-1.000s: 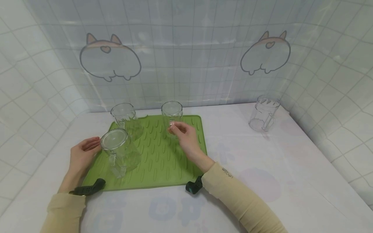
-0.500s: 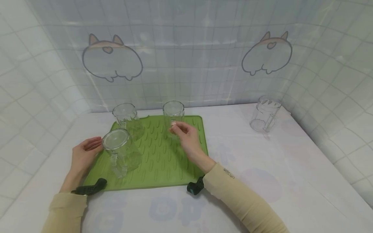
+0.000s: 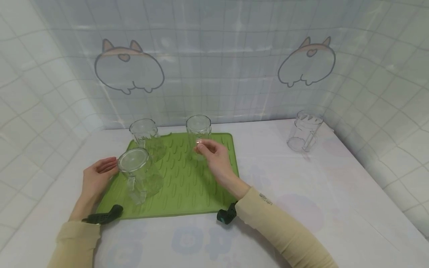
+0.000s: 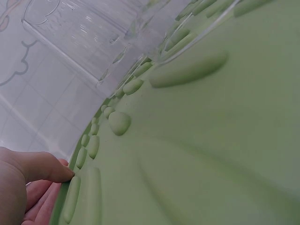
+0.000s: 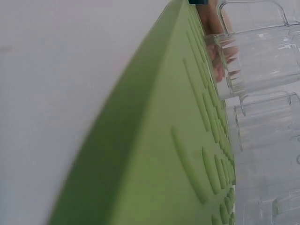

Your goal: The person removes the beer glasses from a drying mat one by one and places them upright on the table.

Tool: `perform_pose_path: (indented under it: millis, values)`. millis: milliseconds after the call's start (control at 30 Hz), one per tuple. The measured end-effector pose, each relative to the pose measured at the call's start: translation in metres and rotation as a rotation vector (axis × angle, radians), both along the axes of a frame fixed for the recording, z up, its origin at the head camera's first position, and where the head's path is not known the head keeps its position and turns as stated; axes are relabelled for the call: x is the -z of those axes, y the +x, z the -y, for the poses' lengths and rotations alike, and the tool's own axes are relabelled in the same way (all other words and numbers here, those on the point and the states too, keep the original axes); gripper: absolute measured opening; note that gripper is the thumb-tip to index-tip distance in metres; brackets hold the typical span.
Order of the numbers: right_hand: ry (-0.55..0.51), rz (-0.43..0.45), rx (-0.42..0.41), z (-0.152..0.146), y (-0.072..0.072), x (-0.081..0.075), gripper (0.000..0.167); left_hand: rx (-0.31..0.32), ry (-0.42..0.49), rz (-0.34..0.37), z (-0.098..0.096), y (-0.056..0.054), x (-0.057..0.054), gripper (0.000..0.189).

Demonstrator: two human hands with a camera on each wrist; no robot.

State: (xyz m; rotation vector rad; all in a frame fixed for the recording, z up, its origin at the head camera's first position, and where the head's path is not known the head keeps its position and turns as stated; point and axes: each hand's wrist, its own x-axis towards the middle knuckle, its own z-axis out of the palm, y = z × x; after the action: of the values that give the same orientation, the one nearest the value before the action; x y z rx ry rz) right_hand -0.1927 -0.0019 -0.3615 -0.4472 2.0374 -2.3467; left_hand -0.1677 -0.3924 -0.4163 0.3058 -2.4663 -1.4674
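My right hand (image 3: 214, 156) pinches the handle of a clear glass mug (image 3: 198, 124) at the back of the green ribbed mat (image 3: 187, 193). The left hand (image 3: 98, 175) is at the mat's left edge, its fingers fairly straight; in the left wrist view its thumb (image 4: 51, 166) touches the raised rim. Close beside this hand stands another glass mug (image 3: 134, 162), handle to the front. Behind it, at the mat's back left, is a third mug (image 3: 144, 130). The right wrist view shows two of these mugs (image 5: 267, 61) side by side, the left hand partly behind one.
One more glass mug (image 3: 303, 130) stands off the mat at the back right of the white-covered table (image 3: 268, 230). Grid-patterned sheets (image 3: 221, 74) rise at the back and both sides. A dark wrist device (image 3: 104, 215) overlaps the mat's front left corner.
The right hand and its mug have shifted very slightly left over the mat within the last half second. The left hand and the other mugs keep their places.
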Motion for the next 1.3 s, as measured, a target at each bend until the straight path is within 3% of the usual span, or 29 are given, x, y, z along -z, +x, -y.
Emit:
perform_pose_path:
  millis: [500, 767, 1067, 1300]
  values:
    - [0.009, 0.0, 0.026, -0.013, 0.004, 0.0, 0.023, 0.004, 0.023, -0.014, -0.002, -0.001, -0.002, 0.052]
    - [0.026, 0.009, 0.034, -0.021, 0.01, -0.002, 0.02, 0.001, 0.049, -0.024, -0.003, 0.0, -0.003, 0.04]
    - [0.015, 0.018, 0.049, -0.031, 0.019, -0.004, 0.022, -0.007, -0.008, -0.008, -0.004, -0.001, -0.001, 0.049]
    - [0.023, -0.019, 0.046, -0.039, 0.027, -0.007, 0.02, 0.011, 0.052, -0.043, -0.002, 0.0, -0.002, 0.047]
